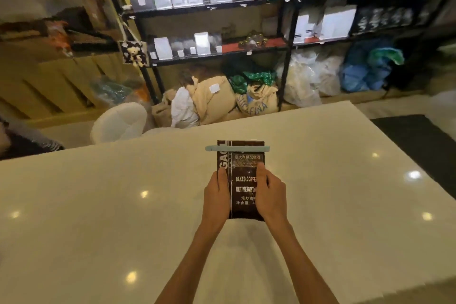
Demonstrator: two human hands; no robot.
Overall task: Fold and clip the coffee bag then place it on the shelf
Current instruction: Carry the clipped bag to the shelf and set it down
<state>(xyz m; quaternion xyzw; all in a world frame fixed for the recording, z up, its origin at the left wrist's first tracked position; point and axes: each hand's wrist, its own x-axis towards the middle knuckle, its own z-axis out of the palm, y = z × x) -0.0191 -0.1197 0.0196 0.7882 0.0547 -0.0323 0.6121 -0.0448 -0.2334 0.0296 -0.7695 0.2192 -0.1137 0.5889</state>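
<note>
On table (98, 205) | coffee bag (243, 180) lengthwise away | clip (237, 148) crosswise far end

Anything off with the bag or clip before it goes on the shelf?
Nothing stands out. The pale clip sits level across the top of the coffee bag, sticking out a little past both edges. The left hand and right hand grip its sides. No spill shows on the table.
</note>
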